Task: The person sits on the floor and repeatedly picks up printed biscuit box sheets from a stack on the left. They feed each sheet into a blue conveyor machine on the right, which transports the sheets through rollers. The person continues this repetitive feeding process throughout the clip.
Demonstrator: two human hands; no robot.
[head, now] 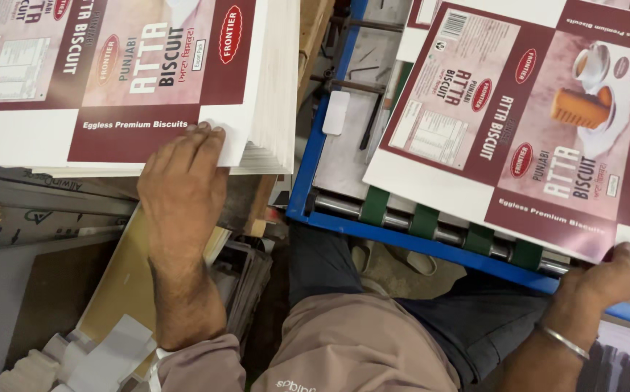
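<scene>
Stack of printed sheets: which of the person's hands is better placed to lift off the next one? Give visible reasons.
Left, probably. The left hand rests fingertips on the stack of printed sheets at its near edge; the right hand grips the sheet on the blue machine.

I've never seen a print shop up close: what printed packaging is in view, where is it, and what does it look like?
Stack of printed carton sheets: upper left, under the left hand; flat, maroon and white panels.
Single printed sheet: right, on the blue-framed machine with green belts, its edge gripped by the right hand; maroon and white, biscuit-and-cup picture.
</scene>
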